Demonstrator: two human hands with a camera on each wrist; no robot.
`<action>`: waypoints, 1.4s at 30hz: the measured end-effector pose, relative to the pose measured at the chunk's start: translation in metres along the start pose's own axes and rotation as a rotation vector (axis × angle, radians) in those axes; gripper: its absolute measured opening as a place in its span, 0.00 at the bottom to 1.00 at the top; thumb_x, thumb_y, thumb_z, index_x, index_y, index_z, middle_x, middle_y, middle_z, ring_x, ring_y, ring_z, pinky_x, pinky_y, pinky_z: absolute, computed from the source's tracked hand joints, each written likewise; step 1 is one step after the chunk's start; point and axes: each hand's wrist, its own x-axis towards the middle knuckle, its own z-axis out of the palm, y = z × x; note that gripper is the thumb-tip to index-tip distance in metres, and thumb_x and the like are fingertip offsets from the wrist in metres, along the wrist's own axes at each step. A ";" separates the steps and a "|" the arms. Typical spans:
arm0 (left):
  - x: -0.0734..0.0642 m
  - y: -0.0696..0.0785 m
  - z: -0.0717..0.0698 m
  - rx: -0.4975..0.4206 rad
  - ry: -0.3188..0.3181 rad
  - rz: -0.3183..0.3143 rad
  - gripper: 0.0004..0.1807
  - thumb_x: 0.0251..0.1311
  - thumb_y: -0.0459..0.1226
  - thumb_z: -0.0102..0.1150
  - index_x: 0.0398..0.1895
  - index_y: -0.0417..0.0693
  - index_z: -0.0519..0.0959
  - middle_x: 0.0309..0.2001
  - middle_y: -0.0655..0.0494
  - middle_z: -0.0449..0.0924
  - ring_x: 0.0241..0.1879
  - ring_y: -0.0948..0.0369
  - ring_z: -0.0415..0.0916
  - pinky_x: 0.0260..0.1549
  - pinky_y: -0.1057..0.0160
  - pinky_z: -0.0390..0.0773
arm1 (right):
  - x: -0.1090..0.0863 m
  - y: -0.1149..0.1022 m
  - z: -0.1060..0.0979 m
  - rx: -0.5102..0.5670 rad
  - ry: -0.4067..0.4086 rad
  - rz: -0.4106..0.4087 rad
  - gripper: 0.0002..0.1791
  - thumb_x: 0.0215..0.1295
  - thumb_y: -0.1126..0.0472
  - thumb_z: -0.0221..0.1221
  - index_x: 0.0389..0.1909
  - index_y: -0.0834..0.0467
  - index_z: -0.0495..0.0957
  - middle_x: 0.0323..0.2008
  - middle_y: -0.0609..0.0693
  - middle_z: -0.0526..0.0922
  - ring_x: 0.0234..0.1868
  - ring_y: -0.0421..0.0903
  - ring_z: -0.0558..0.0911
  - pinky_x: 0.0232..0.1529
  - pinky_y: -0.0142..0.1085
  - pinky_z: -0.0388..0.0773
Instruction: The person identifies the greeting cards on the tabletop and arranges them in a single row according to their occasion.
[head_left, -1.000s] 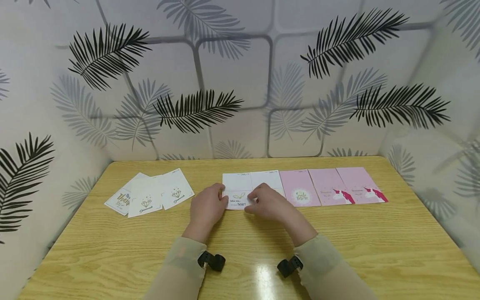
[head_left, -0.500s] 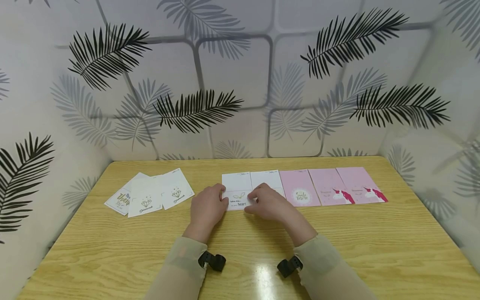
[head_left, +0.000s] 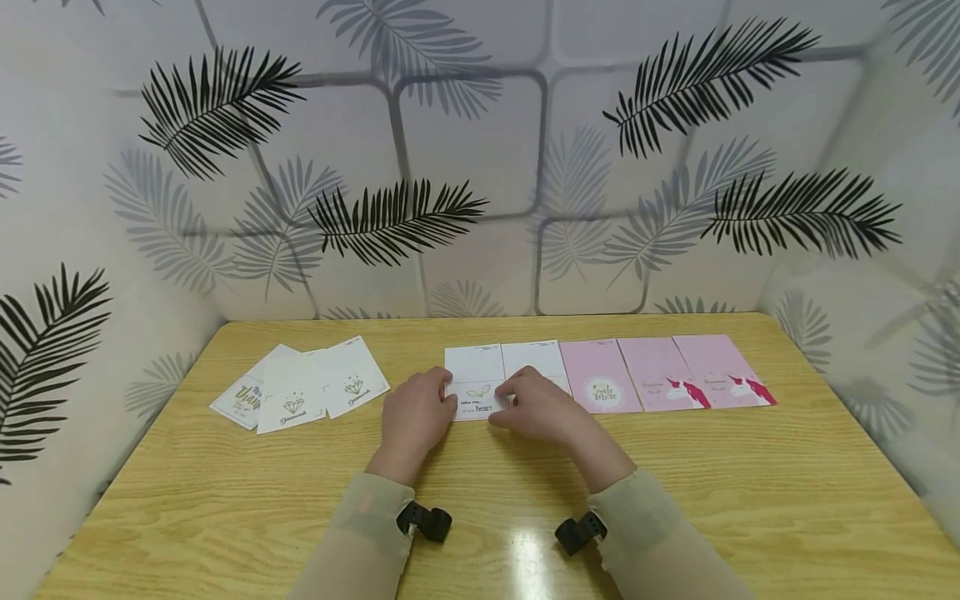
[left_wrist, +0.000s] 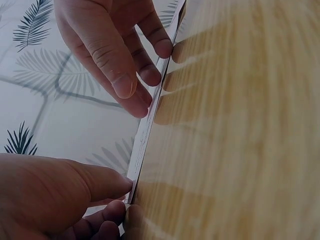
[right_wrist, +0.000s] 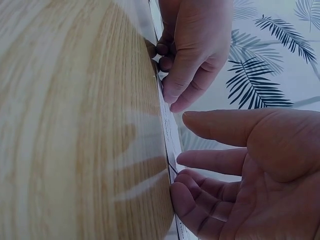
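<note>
A white greeting card [head_left: 473, 365] with gold wings and the word "heart" lies flat on the table, left-most in a row of cards. At its left edge rests my left hand [head_left: 417, 411], thumb and forefinger touching the card, the other fingers bent [left_wrist: 55, 195]. My right hand [head_left: 538, 406] lies over the seam with a neighbouring white card [head_left: 534, 358], its fingers loosely bent and fingertips touching the card's surface. In the right wrist view that hand [right_wrist: 260, 170] has its thumb apart from the fingers. The neighbouring card's lower part is hidden by it.
Rightward the row continues with a pink "smile more" card [head_left: 600, 375] and two pink unicorn cards [head_left: 660, 371]. Several white cards [head_left: 300, 387] lie at angles on the left, partly overlapping. Behind the wooden table [head_left: 480, 475] stands a leaf-patterned backdrop [head_left: 480, 150].
The white card with the wings shifted very slightly between the earliest two frames. Both hands stay in nearly the same place, and the other cards have not moved.
</note>
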 end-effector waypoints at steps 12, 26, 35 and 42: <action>0.000 -0.001 -0.001 -0.011 -0.007 -0.004 0.18 0.73 0.38 0.69 0.62 0.43 0.87 0.33 0.54 0.80 0.31 0.54 0.74 0.36 0.52 0.75 | 0.005 0.004 0.001 -0.015 0.015 -0.038 0.27 0.73 0.58 0.71 0.68 0.66 0.84 0.62 0.62 0.84 0.54 0.52 0.82 0.60 0.50 0.80; -0.003 0.001 -0.004 -0.031 0.031 -0.008 0.19 0.72 0.37 0.70 0.63 0.42 0.87 0.51 0.41 0.86 0.41 0.48 0.82 0.41 0.46 0.83 | 0.004 0.001 -0.004 0.016 0.106 0.004 0.25 0.75 0.58 0.69 0.68 0.63 0.84 0.64 0.61 0.83 0.57 0.56 0.86 0.56 0.50 0.84; -0.004 -0.002 -0.014 -0.038 0.048 -0.031 0.22 0.74 0.39 0.70 0.67 0.42 0.85 0.55 0.39 0.84 0.51 0.42 0.82 0.48 0.42 0.84 | 0.005 -0.003 -0.006 0.076 0.139 -0.021 0.28 0.76 0.57 0.67 0.73 0.64 0.80 0.70 0.64 0.78 0.61 0.59 0.85 0.58 0.54 0.83; -0.011 -0.015 -0.032 -0.062 0.094 -0.011 0.24 0.76 0.40 0.68 0.70 0.41 0.82 0.54 0.40 0.85 0.52 0.40 0.83 0.48 0.39 0.83 | 0.003 -0.007 -0.006 0.164 0.145 -0.016 0.32 0.77 0.57 0.67 0.78 0.61 0.75 0.71 0.61 0.78 0.63 0.58 0.84 0.58 0.53 0.83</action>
